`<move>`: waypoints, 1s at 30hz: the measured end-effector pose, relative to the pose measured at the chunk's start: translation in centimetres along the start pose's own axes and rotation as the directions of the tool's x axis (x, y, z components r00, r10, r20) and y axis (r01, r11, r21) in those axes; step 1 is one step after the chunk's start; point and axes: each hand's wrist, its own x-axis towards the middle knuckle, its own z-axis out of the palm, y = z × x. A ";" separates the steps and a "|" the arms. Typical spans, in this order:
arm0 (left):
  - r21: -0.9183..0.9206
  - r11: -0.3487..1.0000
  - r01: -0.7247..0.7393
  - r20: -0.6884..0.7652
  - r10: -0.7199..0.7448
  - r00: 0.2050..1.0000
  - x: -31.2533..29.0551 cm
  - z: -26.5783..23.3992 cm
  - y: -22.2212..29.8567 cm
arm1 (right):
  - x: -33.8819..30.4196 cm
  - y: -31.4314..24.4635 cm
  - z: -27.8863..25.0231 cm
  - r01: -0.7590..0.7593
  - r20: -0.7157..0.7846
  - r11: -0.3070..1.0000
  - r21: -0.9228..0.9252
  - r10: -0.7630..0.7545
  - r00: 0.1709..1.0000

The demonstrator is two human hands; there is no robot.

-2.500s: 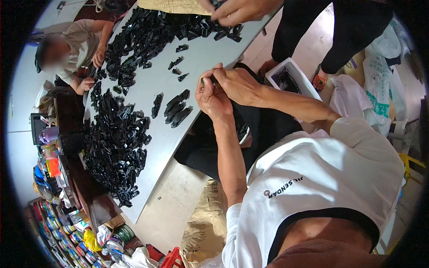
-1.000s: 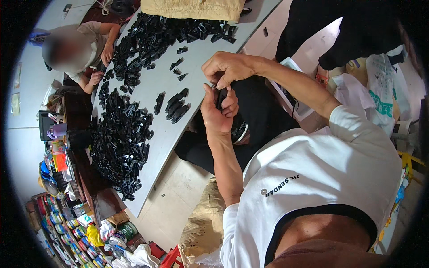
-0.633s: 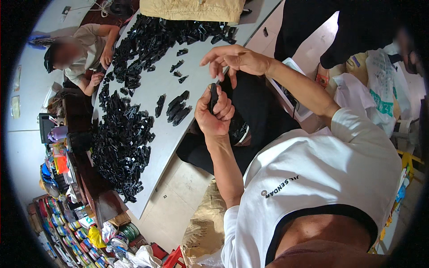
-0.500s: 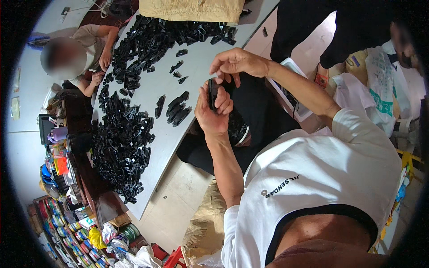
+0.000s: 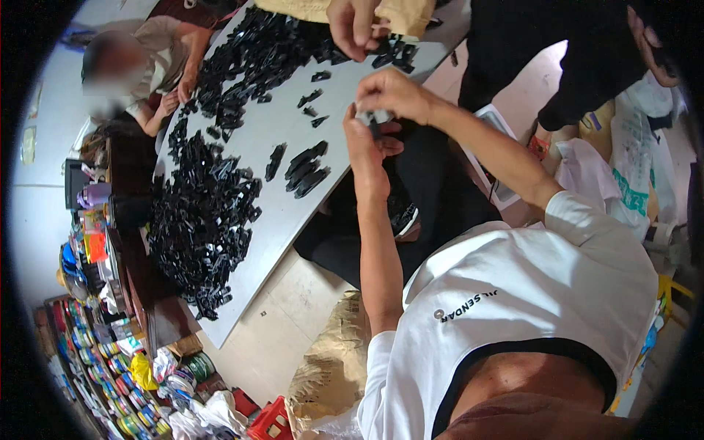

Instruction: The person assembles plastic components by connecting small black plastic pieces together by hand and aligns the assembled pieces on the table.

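Note:
My left hand (image 5: 367, 158) is raised beyond the table's right edge, its fingers closed around a small black plastic part (image 5: 376, 132). Just above it, my right hand (image 5: 396, 95) bends over the part with fingers pinched together. A blurred pale piece (image 5: 375, 116) shows between the two hands; its kind cannot be made out. On the table (image 5: 242, 293), several slim black parts (image 5: 306, 170) lie side by side near the edge closest to my left hand. One more black part (image 5: 275, 162) rests beside them, and a few smaller ones (image 5: 311, 97) lie farther off.
Large heaps of black parts (image 5: 205, 220) cover the table's left and far areas. Another person's hand (image 5: 356, 29) hangs over the far end by a brown paper sack (image 5: 407, 15). A co-worker (image 5: 165, 66) sits at the left. Another paper sack (image 5: 330, 359) stands below.
Both my hands have shifted slightly, and the right has come down closer over the left. Another person's hand has appeared at the table's far end. The whole view has tilted a little.

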 end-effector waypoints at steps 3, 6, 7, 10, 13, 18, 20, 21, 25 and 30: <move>0.405 0.889 -0.214 -0.088 0.271 0.959 -0.6 -1.2 -0.8 | 3.5 3.8 -4.4 0.166 -0.137 0.955 -0.246 -0.204 0.969; 0.608 0.685 -0.402 -0.132 0.587 0.799 -2.5 -5.0 -0.2 | 3.0 3.0 -4.0 0.156 -0.167 0.634 -0.758 -0.420 0.892; 0.663 0.637 -0.394 -0.152 0.630 0.762 -3.1 -6.5 0.0 | 2.7 2.9 -3.4 0.161 -0.159 0.633 -0.757 -0.418 0.894; 0.774 0.549 -0.316 -0.222 0.702 0.677 -4.8 -11.4 0.7 | 1.3 1.8 -0.6 0.005 -0.221 0.479 -0.878 -0.414 0.883; 0.848 0.492 -0.199 -0.251 0.702 0.667 -5.7 -13.9 1.4 | -0.3 0.7 2.7 -0.173 -0.355 0.479 -0.861 -0.320 0.878; 0.896 0.378 -0.234 -0.137 0.735 0.664 -5.0 -14.3 1.8 | -0.9 1.2 7.3 0.318 -0.028 0.643 -0.697 -0.467 0.884; 0.882 0.411 -0.230 -0.116 0.664 0.739 -4.6 -14.3 2.0 | 0.8 2.0 8.7 0.381 0.030 0.614 -0.692 -0.502 0.864; 0.899 0.369 -0.236 -0.071 0.655 0.752 -4.2 -14.1 2.1 | 1.7 2.6 9.2 0.387 0.072 0.598 -0.702 -0.480 0.874; 0.920 0.290 -0.263 0.038 0.603 0.797 -2.9 -13.7 2.1 | 3.2 3.6 10.5 0.358 0.149 0.562 -0.746 -0.383 0.912; 0.913 0.260 -0.315 0.058 0.681 0.730 -1.9 -14.9 1.9 | 2.8 4.1 9.9 0.337 0.118 0.563 -0.755 -0.389 0.914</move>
